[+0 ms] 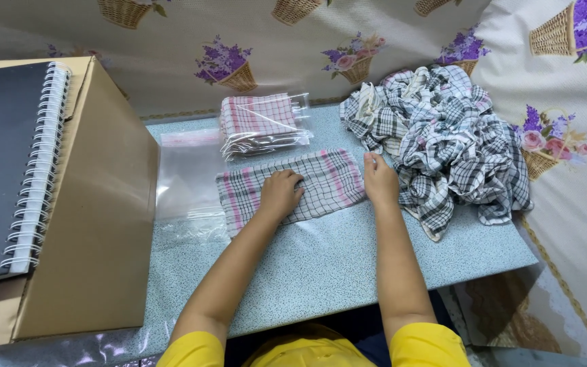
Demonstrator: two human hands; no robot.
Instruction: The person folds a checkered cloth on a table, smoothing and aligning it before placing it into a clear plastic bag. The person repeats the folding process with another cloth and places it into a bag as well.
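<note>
As seen from the head cam, the left hand (280, 192) presses flat, grip released, on a folded checked cloth (292, 189) on the counter (321, 265), w/ the right hand (379, 180) pinching its right edge beside a crumpled cloth pile (443, 139).

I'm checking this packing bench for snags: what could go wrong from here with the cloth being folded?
The right hand sits at the folded checked cloth's end, right beside the loose cloth pile; a pile piece could get dragged along. The left hand presses the cloth close to the empty plastic bags, which could slide or crease. The pile's lower edge lies near the table edge and might slip off.
</note>
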